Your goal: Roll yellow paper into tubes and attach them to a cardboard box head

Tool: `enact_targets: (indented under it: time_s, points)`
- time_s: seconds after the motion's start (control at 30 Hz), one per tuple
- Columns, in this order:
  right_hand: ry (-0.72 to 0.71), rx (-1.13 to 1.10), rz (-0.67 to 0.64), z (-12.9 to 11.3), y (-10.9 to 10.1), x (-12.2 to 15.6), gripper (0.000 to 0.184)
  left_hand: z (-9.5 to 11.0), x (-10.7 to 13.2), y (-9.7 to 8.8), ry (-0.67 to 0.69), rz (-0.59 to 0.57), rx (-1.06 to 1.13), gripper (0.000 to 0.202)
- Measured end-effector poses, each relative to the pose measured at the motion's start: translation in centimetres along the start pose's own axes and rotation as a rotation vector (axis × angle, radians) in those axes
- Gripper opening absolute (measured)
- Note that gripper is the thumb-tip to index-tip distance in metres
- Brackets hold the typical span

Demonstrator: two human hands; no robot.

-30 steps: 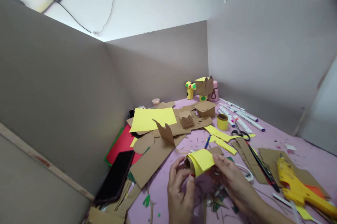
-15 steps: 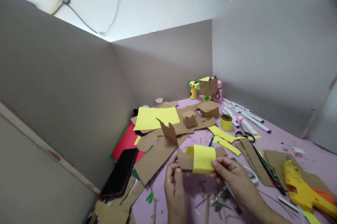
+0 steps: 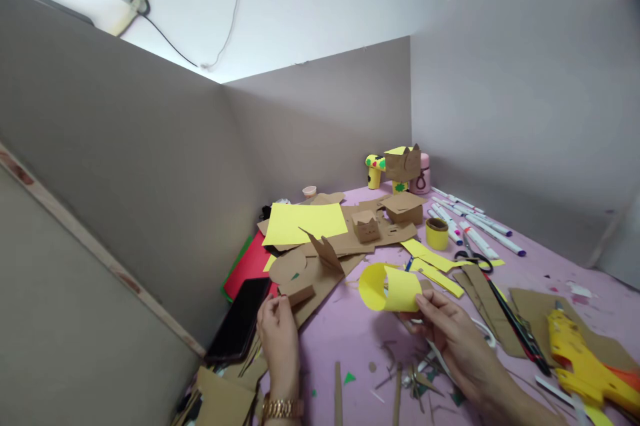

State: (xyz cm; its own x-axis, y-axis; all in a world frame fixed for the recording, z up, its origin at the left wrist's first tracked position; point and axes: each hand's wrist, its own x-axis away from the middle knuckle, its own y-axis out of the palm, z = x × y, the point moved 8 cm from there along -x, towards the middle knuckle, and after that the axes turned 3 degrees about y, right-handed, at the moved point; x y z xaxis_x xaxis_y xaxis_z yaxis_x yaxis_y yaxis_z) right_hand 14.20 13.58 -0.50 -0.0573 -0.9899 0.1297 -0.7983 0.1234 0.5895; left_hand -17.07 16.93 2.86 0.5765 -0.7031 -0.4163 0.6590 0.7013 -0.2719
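Observation:
My right hand (image 3: 447, 326) pinches a curled strip of yellow paper (image 3: 404, 291) between thumb and fingers, above the pink table. The strip bends into a loose loop with its left end free. Off to the left, my left hand (image 3: 279, 333) has its fingers closed at the end of a small folded cardboard piece (image 3: 301, 295), low over a larger flat cardboard sheet (image 3: 317, 286). How firmly the fingers grip it is partly hidden. Close by are a cardboard circle (image 3: 287, 266) and an upright cut cardboard shape (image 3: 324, 254).
A yellow glue gun (image 3: 575, 353), black-handled scissors (image 3: 473, 259) and several markers (image 3: 490, 233) lie at right. A phone (image 3: 239, 319) lies at left. Behind are a yellow sheet (image 3: 305, 223), a small cardboard cat head (image 3: 366, 227) and a tape roll (image 3: 437, 234). Grey partitions (image 3: 320, 119) enclose the table.
The cardboard piece has come out of the yellow paper. My left hand has moved left with it, while the paper stays in my right hand, now springing into an open curl.

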Motion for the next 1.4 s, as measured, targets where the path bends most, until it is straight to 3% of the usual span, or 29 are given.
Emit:
enact_targets:
  time_s: [0.17,0.2,0.23,0.27,0.3,0.4,0.5,0.57,0.67,0.8,1.03,1.2,1.4]
  points:
    - [-0.037,0.108,-0.003,-0.1,0.1,0.2,0.032,3.7,2.1,-1.2,0.155,0.155,-0.116,0.035]
    - [-0.058,0.154,-0.004,-0.2,0.1,0.2,0.032,4.9,3.1,-0.8,0.228,0.139,-0.090,0.035]
    - [-0.087,0.211,-0.006,-0.4,0.1,0.2,0.031,5.7,4.1,0.1,0.271,0.044,-0.014,0.032]
    - [-0.123,0.277,-0.010,-0.6,0.1,0.2,0.030,6.1,5.1,1.7,0.248,-0.130,0.081,0.029]
    - [-0.166,0.348,-0.022,-0.9,0.3,0.4,0.029,6.0,6.3,3.3,0.161,-0.304,0.147,0.031]
    - [-0.327,0.568,-0.148,-1.9,1.9,1.2,0.024,5.4,8.7,5.9,-0.120,-0.539,0.427,0.046]
    - [-0.524,0.788,-0.313,-2.6,3.9,2.8,0.017,4.1,10.1,7.5,-0.555,-0.642,0.735,0.059]
    - [-0.647,0.923,-0.387,-2.7,4.8,3.9,0.013,3.5,10.8,8.1,-0.802,-0.699,0.848,0.055]
    - [-0.719,1.055,-0.461,-2.2,5.4,4.6,0.014,2.9,11.0,8.1,-0.940,-0.695,0.879,0.028]
    - [-0.663,1.048,-0.413,-2.0,5.2,4.1,0.011,2.5,10.7,7.6,-0.892,-0.628,0.840,0.019]
    - [-0.319,0.814,-0.223,-1.0,3.6,2.2,0.029,4.2,10.7,8.0,-0.680,-0.719,0.850,0.029]
    - [-0.212,0.626,-0.220,-0.3,3.3,2.0,0.031,3.7,11.0,8.3,-0.560,-0.603,0.823,0.034]
    - [-0.193,0.587,-0.238,0.2,3.4,2.2,0.032,4.2,11.2,7.4,-0.436,-0.488,0.733,0.034]
